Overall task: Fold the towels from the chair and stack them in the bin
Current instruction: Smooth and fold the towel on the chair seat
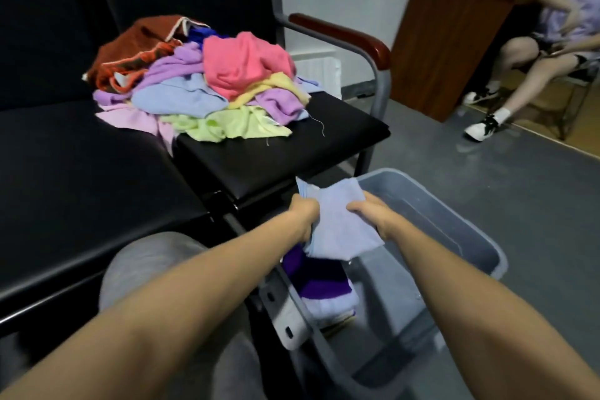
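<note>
While the left hand (pixel 305 219) and right hand (pixel 373 216) both grip the folded blue towel (pixel 341 227) over the bin (pixel 461 204), stacking seems underway; next, lower it onto the stack (pixel 319 279) at 6 o'clock.

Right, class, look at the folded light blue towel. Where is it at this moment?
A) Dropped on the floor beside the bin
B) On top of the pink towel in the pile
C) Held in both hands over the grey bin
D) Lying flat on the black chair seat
C: the left hand and the right hand both grip the folded light blue towel above the grey bin, over a purple towel already inside.
</note>
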Demonstrator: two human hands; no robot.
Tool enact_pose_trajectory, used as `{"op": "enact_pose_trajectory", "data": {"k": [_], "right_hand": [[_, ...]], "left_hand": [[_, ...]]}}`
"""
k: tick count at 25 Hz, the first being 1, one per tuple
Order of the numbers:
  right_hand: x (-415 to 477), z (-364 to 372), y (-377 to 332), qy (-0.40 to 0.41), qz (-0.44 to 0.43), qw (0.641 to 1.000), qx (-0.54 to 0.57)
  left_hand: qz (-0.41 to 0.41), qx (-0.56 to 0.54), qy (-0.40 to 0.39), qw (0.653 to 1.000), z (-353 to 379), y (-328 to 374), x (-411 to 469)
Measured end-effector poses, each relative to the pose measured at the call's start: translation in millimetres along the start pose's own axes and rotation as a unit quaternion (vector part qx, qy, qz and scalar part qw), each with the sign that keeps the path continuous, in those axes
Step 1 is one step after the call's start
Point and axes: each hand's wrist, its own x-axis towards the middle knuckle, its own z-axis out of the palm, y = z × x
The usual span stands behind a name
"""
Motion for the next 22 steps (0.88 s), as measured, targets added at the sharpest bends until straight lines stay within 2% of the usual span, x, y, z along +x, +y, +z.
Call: {"op": "enact_pose_trajectory", "data": {"k": [2, 5, 6, 9, 11, 14, 16, 18, 22], "right_hand": [[10, 3, 34, -0.019, 0.025, 1.000, 0.003], [18, 18, 58, -0.043, 0.069, 0.996, 0.029], [19, 24, 59, -0.043, 0.075, 0.996, 0.021], [25, 38, 56, -0.036, 0.083, 0.995, -0.048], [29, 41, 50, -0.032, 0.065, 0.994, -0.076], [27, 41, 31, -0.051, 0.025, 0.997, -0.052], [22, 42, 12, -0.084, 0.009, 0.996, -0.008], [15, 44, -9, -0.092, -0.019, 0.996, 0.002], [10, 50, -62, -0.028, -0.080, 0.996, 0.022]], "left_hand": [[-0.028, 0.012, 0.003, 1.000, 5, -26, 8], [-0.073, 0.101, 0.011, 0.992, -3, -40, 18], [-0.081, 0.164, 0.000, 0.983, -8, -42, 22], [-0.055, 0.374, -0.013, 0.926, -13, -40, 22], [-0.030, 0.398, -0.043, 0.916, -13, -37, 23], [-0.001, 0.313, -0.023, 0.950, -6, -28, 25], [0.027, 0.211, -0.032, 0.977, -4, -12, 22], [0.050, 0.145, -0.070, 0.986, -7, 9, 12], [0.102, 0.075, -0.071, 0.989, -32, 55, -15]]}}
